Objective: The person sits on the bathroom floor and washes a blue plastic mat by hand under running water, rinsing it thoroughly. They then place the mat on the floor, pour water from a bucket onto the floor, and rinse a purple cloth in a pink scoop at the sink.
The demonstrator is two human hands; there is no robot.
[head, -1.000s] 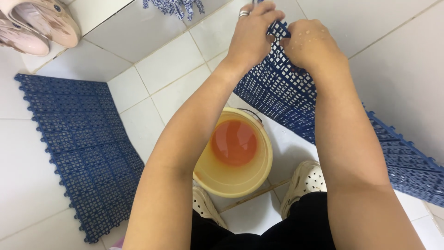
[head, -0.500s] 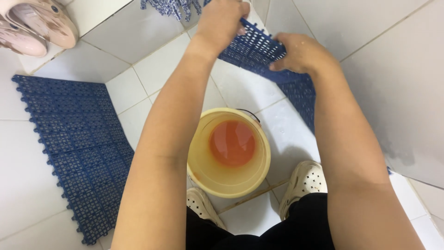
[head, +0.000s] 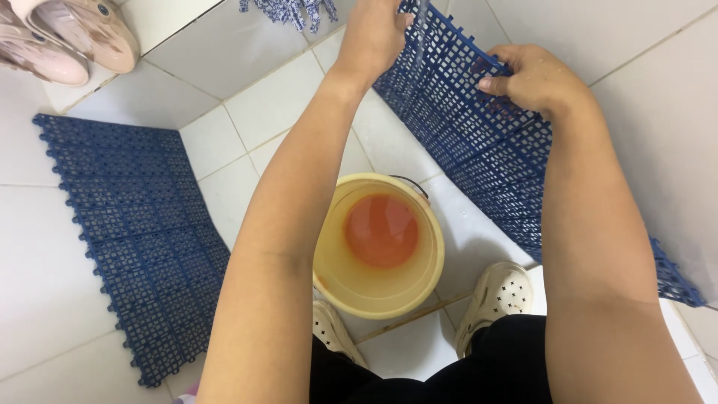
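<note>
Head view. We see both bare arms reaching up the frame from the bottom edge. The left hand (head: pixel 372 36), top centre, is closed over the top edge of a blue grid mat (head: pixel 464 127); its fingertips run out past the frame edge, so we cannot tell just how they curl. The right hand (head: pixel 532 78), upper right, grips the same mat from the side, fingers curled onto its face and thumb pressed along the near edge. The mat is lifted and tilted, slanting from top centre down to the right edge of the frame, its lower end (head: pixel 673 277) touching or close to the white floor tiles (head: pixel 284 120).

Below the arms, centre frame, a yellow bucket (head: pixel 374 288) stands upright with orange-tinted water in it. Two cream clogs (head: pixel 497 295) flank it at lower centre. A second blue mat (head: pixel 127 232) lies flat on the tiles at left, well apart from the hands. Pink slippers (head: pixel 67 37) sit in the upper left corner. A blue-and-white mop head (head: pixel 288 11) shows at the top edge.
</note>
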